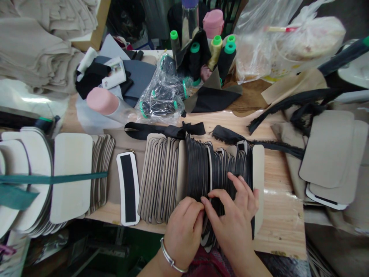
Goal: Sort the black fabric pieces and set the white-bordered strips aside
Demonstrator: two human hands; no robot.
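A long row of rounded fabric panels stands on edge at the table's front, beige panels (158,177) on the left and dark-edged panels (197,165) on the right. My left hand (184,225), a silver bangle at its wrist, is closed at the near edge of the dark panels. Its fingertips are pressed together; what they pinch is hidden. My right hand (236,215) rests over the dark panels, fingers spread, with its thumb close to my left fingertips. Left of the row lies a white-bordered panel with a black strip (128,188).
Bundled panels tied with a green band (72,178) stand at left. Black fabric strips (167,130) lie behind the row. Further back are thread spools (194,57), bagged spools (164,92) and a pink-capped bottle (102,100). Stacked beige panels (328,150) lie at right.
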